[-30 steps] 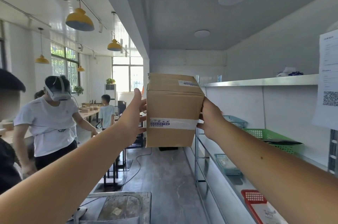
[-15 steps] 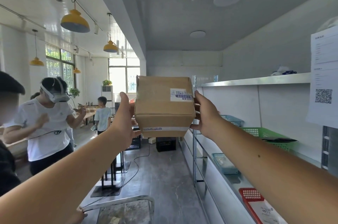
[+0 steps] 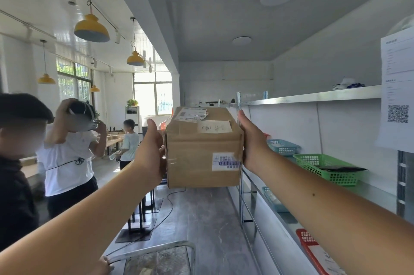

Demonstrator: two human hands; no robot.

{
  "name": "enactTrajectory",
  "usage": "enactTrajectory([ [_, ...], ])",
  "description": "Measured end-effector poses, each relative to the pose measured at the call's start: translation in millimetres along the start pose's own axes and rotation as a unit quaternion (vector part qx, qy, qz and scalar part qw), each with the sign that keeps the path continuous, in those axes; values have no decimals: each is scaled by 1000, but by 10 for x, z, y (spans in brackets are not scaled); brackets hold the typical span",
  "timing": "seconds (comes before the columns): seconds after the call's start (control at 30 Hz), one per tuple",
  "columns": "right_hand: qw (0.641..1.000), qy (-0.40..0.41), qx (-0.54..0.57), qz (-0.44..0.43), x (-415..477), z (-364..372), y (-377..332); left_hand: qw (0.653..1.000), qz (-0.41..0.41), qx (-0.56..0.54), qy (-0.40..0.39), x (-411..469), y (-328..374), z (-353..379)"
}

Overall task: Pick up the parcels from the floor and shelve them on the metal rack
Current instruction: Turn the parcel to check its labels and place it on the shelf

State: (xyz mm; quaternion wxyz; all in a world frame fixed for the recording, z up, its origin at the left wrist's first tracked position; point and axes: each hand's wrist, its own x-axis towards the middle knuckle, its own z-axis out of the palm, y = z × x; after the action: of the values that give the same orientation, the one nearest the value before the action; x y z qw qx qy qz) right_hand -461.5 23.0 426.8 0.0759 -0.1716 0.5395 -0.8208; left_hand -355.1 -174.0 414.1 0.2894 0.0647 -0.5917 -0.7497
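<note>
I hold a brown cardboard parcel (image 3: 202,151) out in front of me at chest height, in the middle of the view. My left hand (image 3: 152,151) presses flat on its left side and my right hand (image 3: 251,140) presses on its right side. White shipping labels lie on its top face and a blue-and-white sticker on its front. The metal rack (image 3: 313,96) runs along the right wall, its upper shelf just right of the parcel and a little higher. The parcel hangs in the aisle, left of the rack's upright post (image 3: 239,104).
Blue basket (image 3: 282,147), green basket (image 3: 329,168) and red basket (image 3: 310,243) sit on the rack's shelves. A paper notice (image 3: 397,86) hangs at right. A metal chair frame (image 3: 156,252) stands below. Three people stand at left; the nearest in black (image 3: 15,173).
I have turned the parcel over in my hands, so its labelled top face now shows. The person in white has raised both hands to the headset.
</note>
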Motion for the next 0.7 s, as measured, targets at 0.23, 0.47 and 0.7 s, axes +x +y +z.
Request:
enactTrajectory([
  [0.23, 999, -17, 7, -31, 12, 39, 29, 998, 25, -59, -5, -46, 1, -63],
  [0.47, 998, -37, -6, -49, -14, 78, 30, 994, -1, -108, -30, -37, 49, -79],
  [0.7, 990, -49, -48, -120, -100, 57, 51, 996, 21, -83, 28, -49, -28, -90],
])
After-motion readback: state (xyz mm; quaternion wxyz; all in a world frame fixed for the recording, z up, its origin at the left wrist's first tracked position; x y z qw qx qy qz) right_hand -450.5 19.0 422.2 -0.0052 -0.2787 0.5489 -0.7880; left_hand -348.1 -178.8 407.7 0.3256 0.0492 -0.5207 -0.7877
